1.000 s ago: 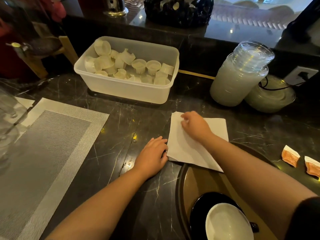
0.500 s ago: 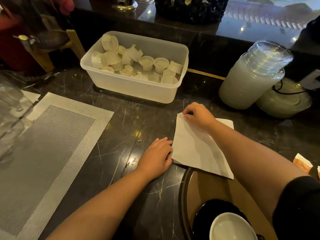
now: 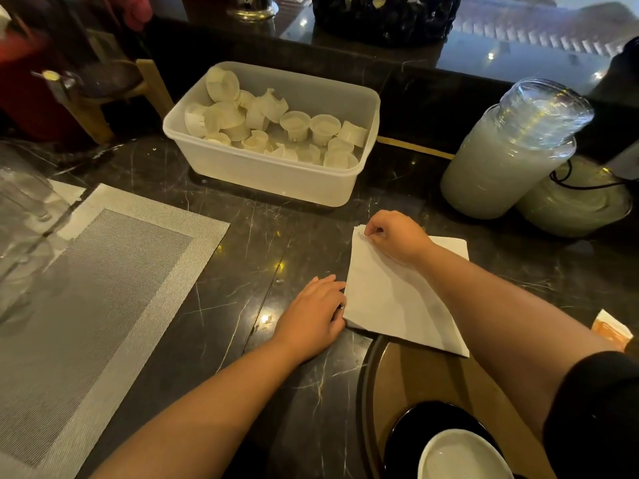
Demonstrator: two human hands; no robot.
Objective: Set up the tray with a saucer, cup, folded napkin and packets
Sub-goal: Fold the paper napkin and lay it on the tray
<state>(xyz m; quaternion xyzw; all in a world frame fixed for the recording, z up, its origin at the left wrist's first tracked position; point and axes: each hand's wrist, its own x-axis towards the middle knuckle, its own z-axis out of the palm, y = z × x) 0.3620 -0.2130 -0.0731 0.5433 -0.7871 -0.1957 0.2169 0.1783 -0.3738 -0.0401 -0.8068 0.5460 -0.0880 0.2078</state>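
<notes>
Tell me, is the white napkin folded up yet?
Partly folded: the napkin lies flat with layered edges at its far corner, pinched by the right hand.

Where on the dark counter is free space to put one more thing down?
Bare counter lies between the grey placemat and the napkin, in front of the plastic tub. More lies right of the napkin, before the cup stacks. It is crowded around the tray, where both hands work.
</notes>
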